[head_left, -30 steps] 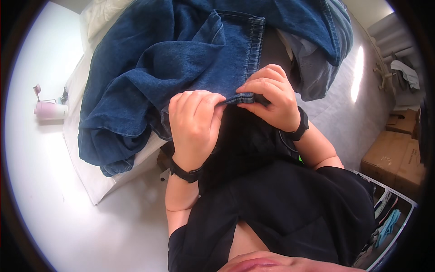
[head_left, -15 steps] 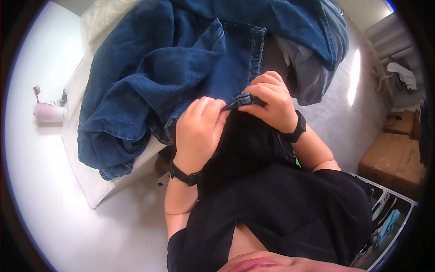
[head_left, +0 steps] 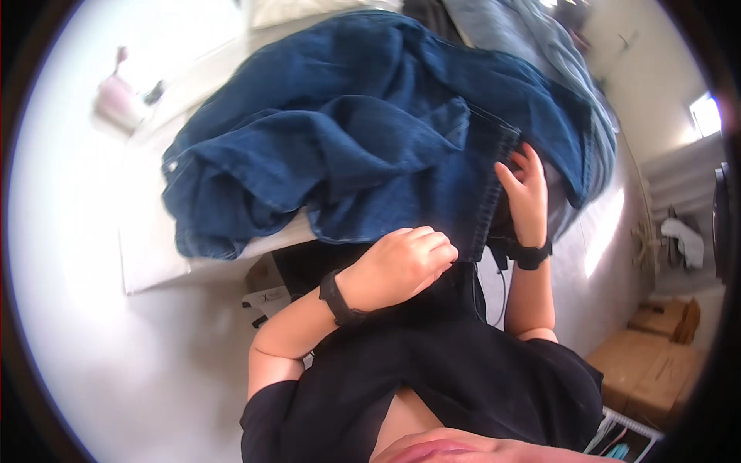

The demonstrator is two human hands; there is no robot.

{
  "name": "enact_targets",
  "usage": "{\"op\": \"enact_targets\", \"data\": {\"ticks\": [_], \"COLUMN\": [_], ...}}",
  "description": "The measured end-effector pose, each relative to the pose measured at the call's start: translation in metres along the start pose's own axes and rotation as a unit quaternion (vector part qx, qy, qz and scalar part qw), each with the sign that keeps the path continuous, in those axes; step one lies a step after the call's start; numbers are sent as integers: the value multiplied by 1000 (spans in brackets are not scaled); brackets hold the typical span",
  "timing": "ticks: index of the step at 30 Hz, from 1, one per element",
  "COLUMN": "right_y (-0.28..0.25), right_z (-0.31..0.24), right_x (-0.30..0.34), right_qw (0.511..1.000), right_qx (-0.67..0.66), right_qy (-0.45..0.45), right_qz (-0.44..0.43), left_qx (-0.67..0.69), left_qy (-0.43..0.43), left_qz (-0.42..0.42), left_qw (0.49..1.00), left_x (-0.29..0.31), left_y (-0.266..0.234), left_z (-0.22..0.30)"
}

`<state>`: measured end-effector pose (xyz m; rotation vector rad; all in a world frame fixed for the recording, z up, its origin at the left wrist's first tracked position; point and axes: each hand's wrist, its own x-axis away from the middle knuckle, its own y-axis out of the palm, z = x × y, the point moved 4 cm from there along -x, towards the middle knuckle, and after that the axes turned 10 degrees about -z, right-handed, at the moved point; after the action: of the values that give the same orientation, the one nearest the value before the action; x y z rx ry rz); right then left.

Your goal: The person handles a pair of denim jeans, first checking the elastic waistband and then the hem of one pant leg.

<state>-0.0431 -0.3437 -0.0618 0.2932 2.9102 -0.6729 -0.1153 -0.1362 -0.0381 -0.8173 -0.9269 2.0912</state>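
Note:
A pair of dark blue jeans (head_left: 370, 147) lies crumpled over the table, with a stitched leg hem running down its right side. My left hand (head_left: 405, 266) is closed at the lower edge of that leg, its fingers curled over the denim near the hem's bottom corner. By the upper end of the hem, my right hand (head_left: 527, 197) has its fingers apart, the tips beside or touching the edge. Behind and to the right, a paler blue denim piece (head_left: 494, 27) lies partly covered. Each wrist wears a black band.
The white table (head_left: 147, 258) shows along the left. A pink cup-like holder (head_left: 120, 104) is at far left. On the right are cardboard boxes (head_left: 641, 370) on the floor and a white cloth (head_left: 685, 241). A cable (head_left: 503, 297) hangs below the hem.
My right hand has let go of the lower hem corner, moved to its upper end and spread its fingers. The hem, folded between my hands before, now lies straighter. The view has shifted.

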Motion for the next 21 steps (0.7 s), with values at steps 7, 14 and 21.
{"op": "enact_targets", "data": {"ticks": [7,14,21], "right_y": [-5,2,5], "right_z": [14,-8,-9], "right_x": [-14,-10,-16], "right_qw": [984,979,977], "right_qx": [-91,-117,-111], "right_qy": [21,-24,-44], "right_qz": [-155,-167,-178], "left_qx": [-234,-258,-77], "left_qy": [-162,-470,-451], "left_qz": [279,256,267], "left_qw": [917,804,848], "left_x": [89,220,220], "left_y": [-131,-169,-159], "left_z": [-12,-79,-116]}}
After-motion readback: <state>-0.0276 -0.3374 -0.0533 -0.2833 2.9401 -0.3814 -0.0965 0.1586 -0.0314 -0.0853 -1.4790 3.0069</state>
